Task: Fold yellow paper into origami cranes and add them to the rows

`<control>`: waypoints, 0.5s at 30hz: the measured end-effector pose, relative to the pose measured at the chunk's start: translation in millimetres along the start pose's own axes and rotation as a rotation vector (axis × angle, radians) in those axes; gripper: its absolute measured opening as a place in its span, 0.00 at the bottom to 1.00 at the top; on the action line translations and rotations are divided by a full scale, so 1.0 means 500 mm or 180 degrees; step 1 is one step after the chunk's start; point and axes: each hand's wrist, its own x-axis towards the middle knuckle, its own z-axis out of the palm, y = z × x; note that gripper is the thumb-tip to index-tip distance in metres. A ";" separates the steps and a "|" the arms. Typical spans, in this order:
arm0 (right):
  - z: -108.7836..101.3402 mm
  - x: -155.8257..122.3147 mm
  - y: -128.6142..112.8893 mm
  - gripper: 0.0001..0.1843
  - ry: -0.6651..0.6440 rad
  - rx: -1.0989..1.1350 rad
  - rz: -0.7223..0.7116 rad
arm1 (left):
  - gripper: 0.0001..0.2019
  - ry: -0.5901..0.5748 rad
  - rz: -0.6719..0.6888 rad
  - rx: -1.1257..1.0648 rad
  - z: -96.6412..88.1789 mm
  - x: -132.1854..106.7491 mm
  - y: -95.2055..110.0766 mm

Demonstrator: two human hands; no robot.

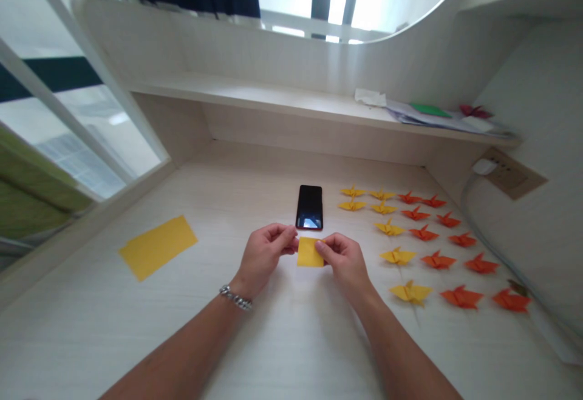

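Note:
A small yellow square of folded-looking paper is held above the desk in front of me. My right hand pinches its right side, with the thumb on top and the fingers behind. My left hand is closed in a pinch at the paper's left edge, its fingertips touching that edge; the exact grip is partly hidden. A silver chain bracelet circles my left wrist. Just beyond the hands lies a black phone, screen up.
Yellow paper sheets lie at the left. Several yellow paper cranes and several orange paper cranes stand in columns at the right. A white cable runs from a wall socket. Papers rest on the shelf.

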 end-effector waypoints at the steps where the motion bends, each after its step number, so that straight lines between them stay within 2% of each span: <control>1: -0.001 0.001 0.001 0.15 0.0012 0.0038 0.0023 | 0.14 0.0086 0.0015 -0.0031 -0.003 0.002 0.002; 3: -0.003 0.001 -0.001 0.15 0.0002 0.0053 0.0055 | 0.14 0.0009 0.0012 -0.0008 -0.005 0.003 0.007; 7: -0.003 -0.003 -0.009 0.14 -0.0078 -0.0027 0.0032 | 0.10 -0.0546 0.0009 0.0374 0.003 -0.006 0.012; 11: -0.002 -0.006 -0.016 0.13 -0.0231 0.0160 0.0060 | 0.07 -0.0483 0.0112 0.0508 0.008 -0.010 0.013; 15: -0.004 -0.009 -0.021 0.12 -0.0104 -0.0058 -0.0177 | 0.07 -0.0548 0.0115 0.0550 0.003 -0.009 0.014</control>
